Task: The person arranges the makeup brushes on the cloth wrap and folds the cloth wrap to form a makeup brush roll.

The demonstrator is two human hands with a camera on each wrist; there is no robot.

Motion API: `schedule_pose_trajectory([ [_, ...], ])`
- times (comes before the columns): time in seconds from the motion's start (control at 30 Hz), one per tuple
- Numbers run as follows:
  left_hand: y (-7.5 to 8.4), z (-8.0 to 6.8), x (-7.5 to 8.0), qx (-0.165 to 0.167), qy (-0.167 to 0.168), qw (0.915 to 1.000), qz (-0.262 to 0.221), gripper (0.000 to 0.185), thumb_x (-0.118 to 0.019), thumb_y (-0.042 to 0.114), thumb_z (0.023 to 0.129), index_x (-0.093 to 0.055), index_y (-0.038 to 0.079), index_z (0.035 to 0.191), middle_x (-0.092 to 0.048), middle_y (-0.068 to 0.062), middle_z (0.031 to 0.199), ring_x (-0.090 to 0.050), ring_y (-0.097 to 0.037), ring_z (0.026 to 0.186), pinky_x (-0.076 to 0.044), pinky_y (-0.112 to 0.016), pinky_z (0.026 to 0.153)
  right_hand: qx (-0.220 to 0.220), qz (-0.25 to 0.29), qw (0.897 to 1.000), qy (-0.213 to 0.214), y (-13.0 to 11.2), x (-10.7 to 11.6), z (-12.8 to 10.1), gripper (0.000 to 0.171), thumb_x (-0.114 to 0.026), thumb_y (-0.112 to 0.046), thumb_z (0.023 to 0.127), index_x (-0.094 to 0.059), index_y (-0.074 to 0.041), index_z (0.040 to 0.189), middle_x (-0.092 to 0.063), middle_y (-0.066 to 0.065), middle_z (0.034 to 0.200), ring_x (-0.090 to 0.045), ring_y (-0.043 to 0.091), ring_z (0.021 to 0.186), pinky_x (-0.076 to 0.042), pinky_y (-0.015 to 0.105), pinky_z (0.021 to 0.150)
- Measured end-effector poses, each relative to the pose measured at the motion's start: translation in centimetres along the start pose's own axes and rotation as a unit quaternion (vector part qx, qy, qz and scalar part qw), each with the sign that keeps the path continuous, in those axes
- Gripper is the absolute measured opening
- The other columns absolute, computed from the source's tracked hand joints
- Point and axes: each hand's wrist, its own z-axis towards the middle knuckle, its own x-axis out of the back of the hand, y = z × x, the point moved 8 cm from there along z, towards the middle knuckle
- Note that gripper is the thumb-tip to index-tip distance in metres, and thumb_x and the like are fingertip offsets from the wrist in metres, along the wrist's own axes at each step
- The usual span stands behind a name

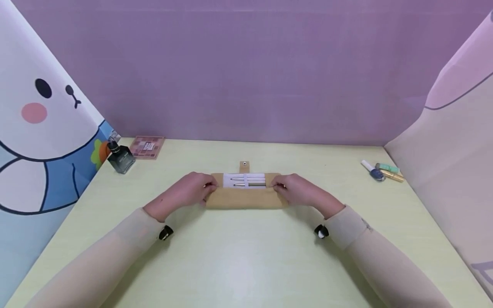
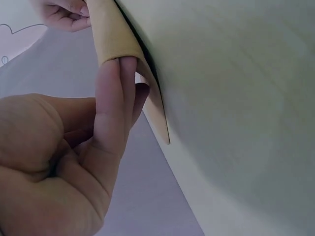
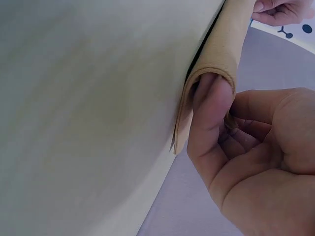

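Note:
A tan fabric roll-up pouch [image 1: 242, 197] lies at the middle of the pale yellow table [image 1: 246, 256], its near flap folded up over the lower part. Slim pens [image 1: 250, 184] lie in white elastic loops inside, and a snap tab [image 1: 244, 164] sticks out at the far edge. My left hand [image 1: 194, 190] pinches the folded flap at the left end, fingers tucked into the fold [image 2: 120, 73]. At the right end my right hand [image 1: 296, 190] pinches the same fold [image 3: 216, 73], thumb inside it.
A dark glass bottle [image 1: 121, 158] and a pink eyeshadow palette [image 1: 147, 146] stand at the back left. Several small cosmetic tubes [image 1: 383, 171] lie at the back right. Purple and cartoon-printed panels wall in the table on three sides.

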Motion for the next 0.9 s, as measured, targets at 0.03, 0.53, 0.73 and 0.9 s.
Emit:
schedule_pose_trajectory([
  [0.03, 0.0, 0.1, 0.0, 0.003, -0.003, 1.0, 0.001, 0.021, -0.059, 0.012, 0.11, -0.075, 0.005, 0.122, -0.079, -0.01, 0.109, -0.071, -0.008, 0.068, -0.062, -0.027, 0.071, -0.004, 0.004, 1.0, -0.003, 0.1, 0.0, 0.1, 0.023, -0.057, -0.008, 0.11, -0.073, -0.003, 0.126, -0.079, 0.01, 0.116, -0.056, 0.008, 0.074, -0.052, 0.024, 0.071],
  [0.53, 0.0, 1.0, -0.6, 0.035, -0.028, 0.9988, 0.019, 0.02, -0.058, 0.014, 0.111, -0.074, 0.005, 0.119, -0.076, -0.009, 0.103, -0.07, -0.012, 0.068, -0.06, -0.026, 0.068, -0.051, 0.045, 0.998, -0.019, 0.9, -0.3, 1.1, 0.016, -0.058, -0.012, 0.109, -0.071, -0.007, 0.116, -0.074, 0.007, 0.096, -0.056, 0.009, 0.06, -0.051, 0.025, 0.058],
  [0.73, 0.8, 0.8, -0.5, 0.007, 0.013, 0.9962, 0.085, 0.015, -0.066, 0.013, 0.107, -0.076, 0.006, 0.116, -0.074, -0.008, 0.108, -0.066, -0.014, 0.079, -0.059, -0.026, 0.072, -0.057, 0.04, 0.998, -0.006, 0.7, -0.2, 0.8, 0.014, -0.06, -0.012, 0.108, -0.072, -0.008, 0.115, -0.077, 0.008, 0.105, -0.06, 0.011, 0.071, -0.055, 0.026, 0.069],
  [0.9, 2.9, -0.8, 0.0, -0.069, 0.087, 0.9785, 0.174, 0.02, -0.072, 0.02, 0.103, -0.079, 0.011, 0.12, -0.077, -0.007, 0.116, -0.072, -0.021, 0.095, -0.065, -0.036, 0.081, -0.056, 0.017, 0.998, 0.012, 0.2, 0.1, 0.6, 0.012, -0.064, -0.011, 0.107, -0.074, -0.009, 0.112, -0.077, 0.007, 0.109, -0.067, 0.015, 0.091, -0.061, 0.034, 0.084],
])
